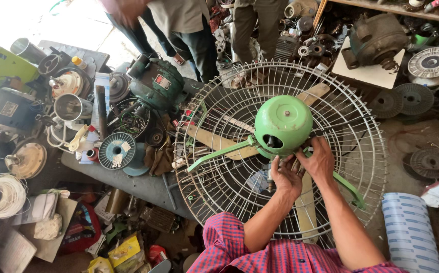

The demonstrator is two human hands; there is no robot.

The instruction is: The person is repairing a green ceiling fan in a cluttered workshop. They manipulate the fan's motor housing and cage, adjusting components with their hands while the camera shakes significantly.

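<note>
Centre frame: left hand (286, 178) and right hand (319, 161) closed on underside of green fan motor housing (283, 123), steadying it inside wire guard (351, 126).

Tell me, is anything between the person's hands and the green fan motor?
Nothing visible. Both hands are already at the underside of the green fan motor: the left hand and the right hand touch its lower edge, over the wire guard. The fingertips are partly hidden, so their grip is unclear.
</note>
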